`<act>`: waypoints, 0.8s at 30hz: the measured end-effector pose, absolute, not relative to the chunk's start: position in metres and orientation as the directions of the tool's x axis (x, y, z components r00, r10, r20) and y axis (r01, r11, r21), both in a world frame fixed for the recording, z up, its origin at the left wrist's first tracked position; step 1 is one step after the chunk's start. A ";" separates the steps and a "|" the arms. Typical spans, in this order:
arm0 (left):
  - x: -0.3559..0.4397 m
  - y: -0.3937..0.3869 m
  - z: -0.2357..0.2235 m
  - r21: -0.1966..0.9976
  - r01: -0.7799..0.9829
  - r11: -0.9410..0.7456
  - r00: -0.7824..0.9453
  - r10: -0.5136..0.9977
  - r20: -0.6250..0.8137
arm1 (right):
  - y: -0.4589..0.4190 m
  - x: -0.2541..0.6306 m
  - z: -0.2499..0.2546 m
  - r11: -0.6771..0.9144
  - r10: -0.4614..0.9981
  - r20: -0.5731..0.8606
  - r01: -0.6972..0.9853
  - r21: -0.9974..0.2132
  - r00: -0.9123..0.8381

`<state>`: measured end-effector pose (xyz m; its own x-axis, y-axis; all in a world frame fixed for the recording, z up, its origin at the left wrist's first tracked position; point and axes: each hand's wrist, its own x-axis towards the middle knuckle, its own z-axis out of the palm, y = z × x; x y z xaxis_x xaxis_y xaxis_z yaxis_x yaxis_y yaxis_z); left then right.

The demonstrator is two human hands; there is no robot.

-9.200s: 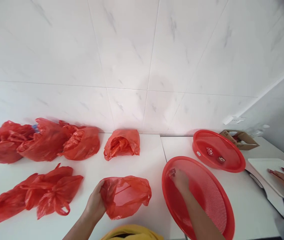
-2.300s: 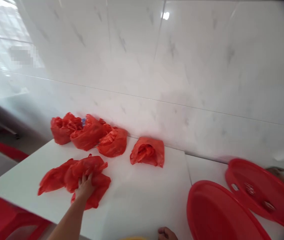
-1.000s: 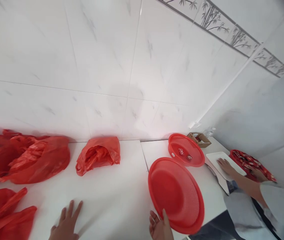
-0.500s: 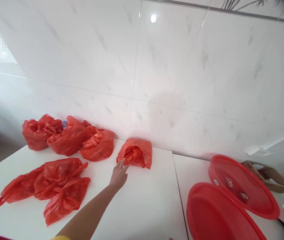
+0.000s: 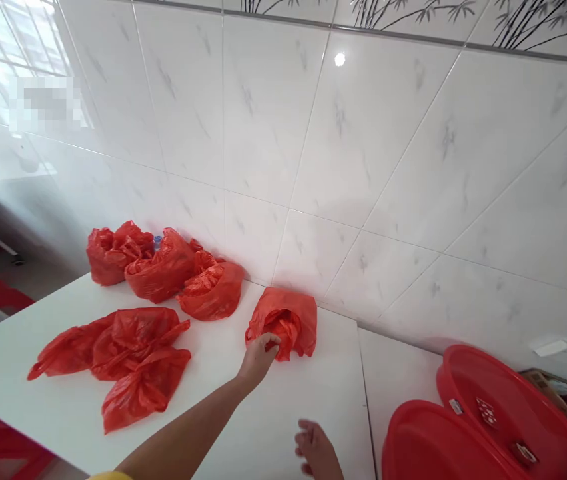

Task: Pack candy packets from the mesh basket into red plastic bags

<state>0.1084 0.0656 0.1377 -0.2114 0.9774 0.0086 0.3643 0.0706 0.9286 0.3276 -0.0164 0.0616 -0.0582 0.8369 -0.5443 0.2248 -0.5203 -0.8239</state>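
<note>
My left hand (image 5: 258,363) reaches across the white table to a red plastic bag (image 5: 303,310) near the wall. The bag lies on its side, its mouth facing me. Crumpled red plastic (image 5: 286,331) shows inside and spills a little over the lower lip. The left fingers are closed in a pinch on this plastic at the mouth's left side. My right hand (image 5: 317,450) hovers low over the table, fingers apart and holding nothing. To the left, several filled red plastic bags (image 5: 163,270) stand along the wall; knotted red bags (image 5: 146,387) lie in front.
Two red plastic basins (image 5: 443,440) stand at the lower right, past a seam between tabletops. Behind them is an open cardboard box (image 5: 558,393). A tiled wall (image 5: 283,133) bounds the table at the back. A red stool (image 5: 3,440) is at the lower left.
My left hand has gone from spread fingers to a pinch at the bag's mouth, and the inner plastic sticks out further. My right hand has come into view. The camera view has shifted.
</note>
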 end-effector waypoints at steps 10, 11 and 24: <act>0.104 0.037 0.155 0.942 -0.271 0.198 -0.198 0.946 -0.255 | 0.041 0.282 0.112 -0.272 0.955 -0.283 0.117 -0.955 -0.086; 0.098 0.039 0.154 0.938 -0.287 0.197 -0.232 0.935 -0.268 | 0.042 0.290 0.106 -0.305 0.947 -0.314 0.122 -0.945 -0.068; 0.102 0.052 0.162 0.858 -0.490 0.155 -0.269 0.909 -0.318 | 0.010 0.293 0.034 -0.058 0.984 -0.133 0.496 -0.866 -0.117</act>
